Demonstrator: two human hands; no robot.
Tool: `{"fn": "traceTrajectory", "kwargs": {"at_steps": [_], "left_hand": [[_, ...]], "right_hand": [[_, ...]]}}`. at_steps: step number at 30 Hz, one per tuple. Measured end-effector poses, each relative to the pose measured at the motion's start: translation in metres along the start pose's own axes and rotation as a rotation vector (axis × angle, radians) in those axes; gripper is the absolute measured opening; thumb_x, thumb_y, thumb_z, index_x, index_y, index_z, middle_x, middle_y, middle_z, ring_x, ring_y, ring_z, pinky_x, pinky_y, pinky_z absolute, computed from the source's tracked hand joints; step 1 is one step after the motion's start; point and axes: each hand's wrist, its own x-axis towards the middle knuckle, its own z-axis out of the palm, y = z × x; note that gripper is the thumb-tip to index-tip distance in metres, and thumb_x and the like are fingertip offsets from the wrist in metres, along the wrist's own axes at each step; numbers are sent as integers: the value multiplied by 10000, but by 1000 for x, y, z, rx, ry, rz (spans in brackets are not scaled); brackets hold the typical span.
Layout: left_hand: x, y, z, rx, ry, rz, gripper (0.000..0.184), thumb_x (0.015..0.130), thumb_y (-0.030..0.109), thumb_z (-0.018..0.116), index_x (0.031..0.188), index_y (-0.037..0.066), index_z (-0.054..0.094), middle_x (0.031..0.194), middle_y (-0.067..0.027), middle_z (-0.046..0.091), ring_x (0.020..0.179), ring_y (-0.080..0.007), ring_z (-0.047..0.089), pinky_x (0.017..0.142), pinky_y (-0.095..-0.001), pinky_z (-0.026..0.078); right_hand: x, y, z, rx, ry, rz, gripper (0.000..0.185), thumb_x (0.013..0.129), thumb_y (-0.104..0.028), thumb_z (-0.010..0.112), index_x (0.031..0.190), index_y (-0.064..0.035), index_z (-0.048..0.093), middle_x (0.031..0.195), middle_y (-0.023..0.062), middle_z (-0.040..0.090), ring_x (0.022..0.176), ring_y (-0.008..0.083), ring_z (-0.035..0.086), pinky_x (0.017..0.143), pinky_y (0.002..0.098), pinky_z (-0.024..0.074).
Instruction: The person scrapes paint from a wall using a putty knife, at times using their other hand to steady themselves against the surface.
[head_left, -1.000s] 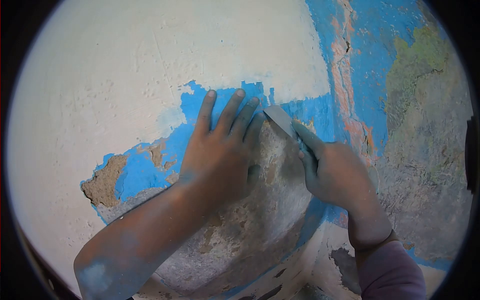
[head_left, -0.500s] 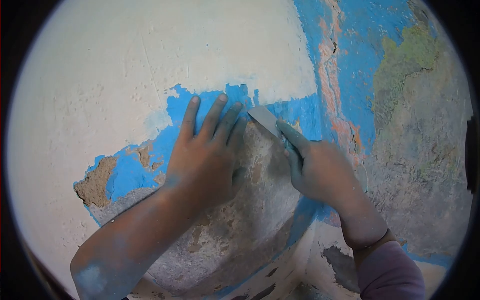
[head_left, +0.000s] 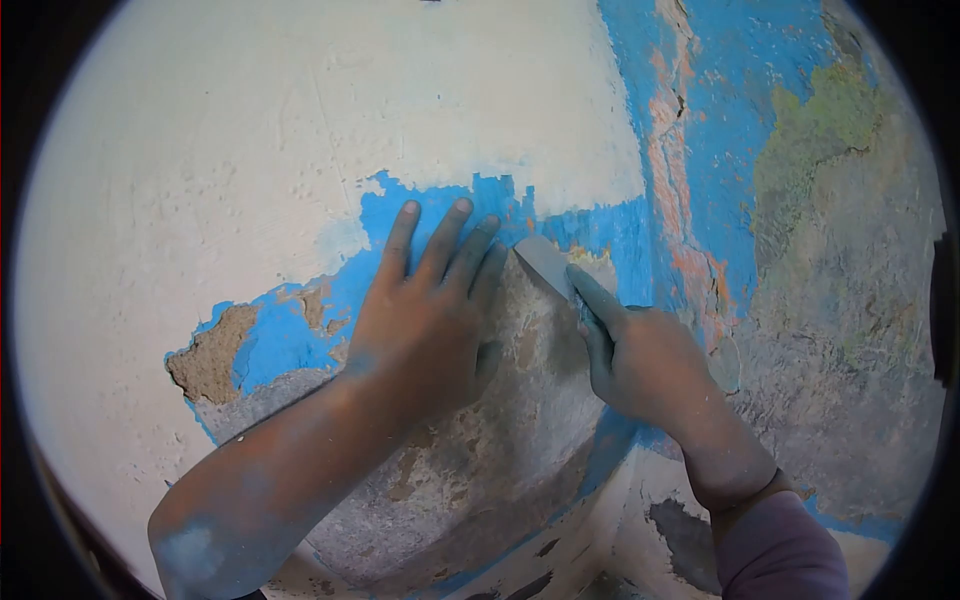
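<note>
My left hand (head_left: 425,315) lies against the wall with its fingers stretched and slightly spread. Its fingertips rest on the blue paint patch (head_left: 295,340), below the whitish upper coat. In my right hand (head_left: 645,365) is a putty knife (head_left: 544,265), its flat metal blade pointing up and to the left. The blade lies at the border between the blue paint and the bare grey plaster (head_left: 480,470), just right of the left hand's fingers. My right fingers wrap round the handle and hide most of it; the index finger stretches along the knife.
Whitish paint (head_left: 300,130) covers the upper wall. Crumbly brown plaster (head_left: 215,355) shows at the left. To the right, a cracked pinkish strip (head_left: 680,180) runs down near the corner. Beyond it is a wall of blue paint and rough grey plaster (head_left: 840,300).
The whole view has shifted, so the wall appears a little further right and lower. The putty knife's blade has moved slightly down along the wall. My left hand stays flat in its place.
</note>
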Motion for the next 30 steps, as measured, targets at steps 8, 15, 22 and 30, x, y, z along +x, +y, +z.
{"fn": "traceTrajectory", "kwargs": {"at_steps": [8,15,22,30], "left_hand": [[5,3,2,-4,-13,4,824,845,478,679,1518,81,416,1588,-89,381,1520,-286,239,1254,-574,102],[5,3,0,13,-65,10,834,835,474,689,1514,74,418,1593,-95,372,1521,-290,235,1254,-571,99],[-5,3,3,9,-13,23,796,844,484,674,1487,63,468,1571,-106,406,1515,-295,249,1248,-582,105],[-4,2,3,-59,18,42,736,859,391,646,1453,-16,493,1532,-152,465,1514,-329,257,1247,-577,92]], "right_hand": [[0,9,6,-17,44,-41,556,948,-134,561,1492,-95,455,744,232,667,665,427,659,621,511,515],[18,0,9,4,55,-42,572,942,-126,565,1501,-109,441,773,233,672,687,435,660,631,523,518],[9,-6,10,81,122,-57,540,965,-177,536,1487,-78,442,768,242,668,698,443,663,652,536,525],[27,-17,5,85,221,-23,511,963,-152,559,1465,-91,489,747,265,657,679,456,655,644,521,517]]}}
